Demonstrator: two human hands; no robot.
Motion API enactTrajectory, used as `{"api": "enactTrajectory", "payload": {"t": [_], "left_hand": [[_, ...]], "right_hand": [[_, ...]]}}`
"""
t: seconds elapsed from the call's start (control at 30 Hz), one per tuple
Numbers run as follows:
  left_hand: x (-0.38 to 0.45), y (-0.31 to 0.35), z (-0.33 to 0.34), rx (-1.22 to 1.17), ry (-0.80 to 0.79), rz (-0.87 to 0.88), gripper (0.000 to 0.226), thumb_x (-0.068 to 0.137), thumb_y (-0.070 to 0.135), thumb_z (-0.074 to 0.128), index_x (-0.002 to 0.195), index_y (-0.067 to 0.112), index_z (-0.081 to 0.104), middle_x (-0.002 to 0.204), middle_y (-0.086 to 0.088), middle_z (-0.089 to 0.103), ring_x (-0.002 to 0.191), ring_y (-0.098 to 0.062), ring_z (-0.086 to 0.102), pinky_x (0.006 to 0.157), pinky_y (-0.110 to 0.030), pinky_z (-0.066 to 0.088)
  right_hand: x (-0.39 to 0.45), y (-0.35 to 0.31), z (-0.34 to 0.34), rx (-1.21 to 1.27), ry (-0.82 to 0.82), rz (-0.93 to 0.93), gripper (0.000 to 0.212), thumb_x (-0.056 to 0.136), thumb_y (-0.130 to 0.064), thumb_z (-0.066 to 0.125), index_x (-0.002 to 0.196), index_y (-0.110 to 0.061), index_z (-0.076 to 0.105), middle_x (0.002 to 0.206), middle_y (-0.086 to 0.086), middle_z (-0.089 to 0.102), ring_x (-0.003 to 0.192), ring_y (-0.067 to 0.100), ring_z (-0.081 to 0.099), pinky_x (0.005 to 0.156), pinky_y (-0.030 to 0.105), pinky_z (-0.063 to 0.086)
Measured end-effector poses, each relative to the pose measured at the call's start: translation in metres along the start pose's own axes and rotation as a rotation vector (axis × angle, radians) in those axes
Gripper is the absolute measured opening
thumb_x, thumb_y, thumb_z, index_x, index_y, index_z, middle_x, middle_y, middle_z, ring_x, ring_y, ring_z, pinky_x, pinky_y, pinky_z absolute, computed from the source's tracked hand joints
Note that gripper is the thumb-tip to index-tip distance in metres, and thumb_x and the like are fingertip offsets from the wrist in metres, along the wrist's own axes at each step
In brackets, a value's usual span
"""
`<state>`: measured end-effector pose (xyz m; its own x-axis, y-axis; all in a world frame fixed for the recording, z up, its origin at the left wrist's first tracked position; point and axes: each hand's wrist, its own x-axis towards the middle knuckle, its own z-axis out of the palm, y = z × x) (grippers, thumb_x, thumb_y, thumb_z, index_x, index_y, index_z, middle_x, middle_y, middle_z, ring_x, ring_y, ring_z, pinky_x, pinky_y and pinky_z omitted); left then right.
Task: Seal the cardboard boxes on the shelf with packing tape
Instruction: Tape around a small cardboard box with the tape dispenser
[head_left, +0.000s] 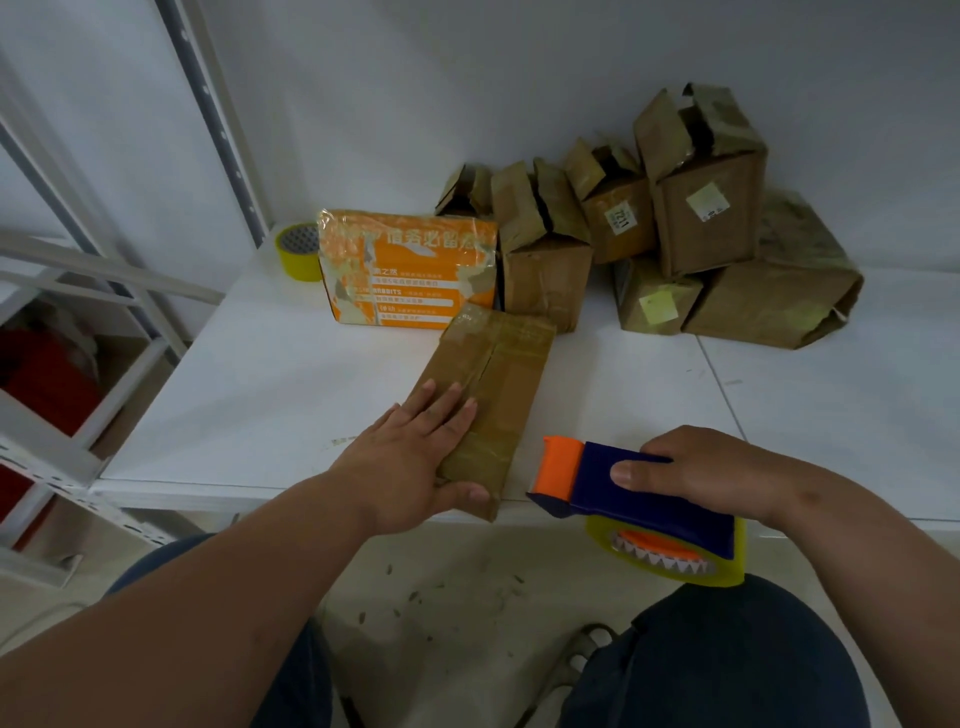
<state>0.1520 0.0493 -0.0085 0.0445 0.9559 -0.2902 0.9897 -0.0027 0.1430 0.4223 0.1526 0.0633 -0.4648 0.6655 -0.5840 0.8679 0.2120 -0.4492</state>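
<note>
1. A long flat cardboard box (491, 395) lay on the white shelf (270, 384), its near end at the front edge, old tape across its top and a seam running down the middle.
2. The left hand (415, 457) rested flat on the near left part of that box, fingers (447, 402) straight and spread, the thumb along the box's near end; it gripped nothing.
3. The right hand (701, 475) held a blue and orange tape dispenser (639, 499) just right of the box at the shelf's front edge, fingers curled over its top and thumb pressed on its side.
4. A yellowish roll of packing tape (675, 564) sat in the dispenser's underside.
5. An orange printed package (410, 270) stood behind the flat box, with a spare yellow tape roll (298, 249) at its left.
6. A pile of brown boxes (675, 228) stood against the back wall; several had top flaps ajar, and what they held could not be seen.
</note>
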Motion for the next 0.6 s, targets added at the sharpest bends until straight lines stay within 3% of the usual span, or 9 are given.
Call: {"api": "enactTrajectory", "payload": {"t": [0.13, 0.33, 0.43, 0.6], "left_hand": [[0.001, -0.002, 0.001, -0.022, 0.009, 0.002, 0.105, 0.065, 0.09, 0.011, 0.151, 0.035, -0.017, 0.157, 0.014, -0.024, 0.145, -0.012, -0.026, 0.123, -0.042, 0.002], [0.002, 0.0, 0.001, -0.021, 0.007, -0.011, 0.105, 0.066, 0.089, 0.011, 0.151, 0.034, -0.016, 0.155, 0.014, -0.024, 0.145, -0.013, -0.026, 0.123, -0.042, 0.002], [0.0, 0.003, 0.0, -0.019, 0.007, -0.027, 0.105, 0.065, 0.088, 0.013, 0.151, 0.034, -0.017, 0.157, 0.014, -0.023, 0.146, -0.013, -0.025, 0.123, -0.043, 0.003], [0.0, 0.003, 0.0, -0.025, -0.003, -0.038, 0.105, 0.067, 0.089, 0.016, 0.152, 0.034, -0.016, 0.16, 0.012, -0.021, 0.146, -0.014, -0.024, 0.123, -0.043, 0.003]], "right_hand": [[-0.008, 0.004, -0.009, -0.023, -0.021, 0.034, 0.042, 0.085, -0.06, 0.054, 0.082, -0.019, 0.064, 0.072, -0.004, 0.067, 0.062, 0.009, 0.063, 0.058, 0.02, 0.043], [0.002, -0.02, -0.012, -0.244, -0.059, 0.104, 0.046, 0.089, -0.061, 0.051, 0.088, -0.016, 0.063, 0.083, 0.001, 0.066, 0.07, 0.012, 0.061, 0.062, 0.021, 0.043], [0.018, -0.038, -0.009, -0.327, -0.08, 0.156, 0.042, 0.088, -0.059, 0.054, 0.08, -0.019, 0.056, 0.081, 0.001, 0.06, 0.071, 0.014, 0.058, 0.062, 0.023, 0.042], [0.029, -0.065, -0.011, -0.234, -0.149, 0.202, 0.031, 0.091, -0.048, 0.058, 0.08, -0.018, 0.057, 0.083, 0.001, 0.06, 0.072, 0.015, 0.058, 0.068, 0.027, 0.043]]}}
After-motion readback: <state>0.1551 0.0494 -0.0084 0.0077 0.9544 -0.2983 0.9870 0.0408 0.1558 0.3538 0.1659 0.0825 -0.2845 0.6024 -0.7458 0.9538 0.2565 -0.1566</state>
